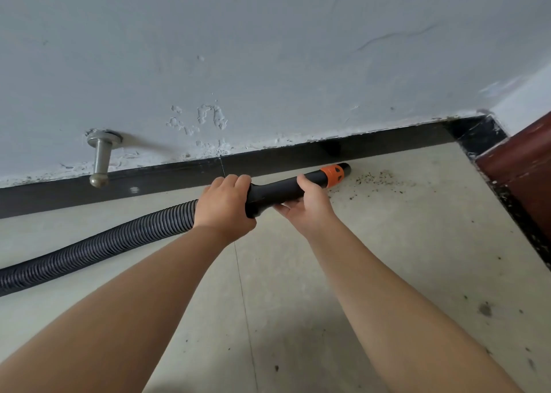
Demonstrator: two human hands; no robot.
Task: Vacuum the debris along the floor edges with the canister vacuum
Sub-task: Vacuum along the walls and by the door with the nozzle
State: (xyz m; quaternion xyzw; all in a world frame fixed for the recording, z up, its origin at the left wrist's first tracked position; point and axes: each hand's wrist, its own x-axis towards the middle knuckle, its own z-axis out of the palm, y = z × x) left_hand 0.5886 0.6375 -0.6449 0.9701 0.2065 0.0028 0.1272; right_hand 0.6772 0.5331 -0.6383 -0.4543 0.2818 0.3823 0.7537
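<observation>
A black vacuum nozzle (277, 189) with an orange collar (333, 175) lies low over the floor, its tip close to the black baseboard (167, 175). My left hand (223, 206) grips the rear of the nozzle where the ribbed black hose (98, 248) joins it. From underneath, my right hand (308, 203) holds the nozzle just behind the orange collar, thumb on top. Dark crumbs of debris (378, 181) are scattered on the tile just right of the tip. The canister itself is out of view.
A metal door stopper (100, 160) juts from the grey wall at left. A dark red door or frame (518, 178) stands at the right corner. More specks (484, 309) dot the beige tiles at lower right. The hose runs off the left edge.
</observation>
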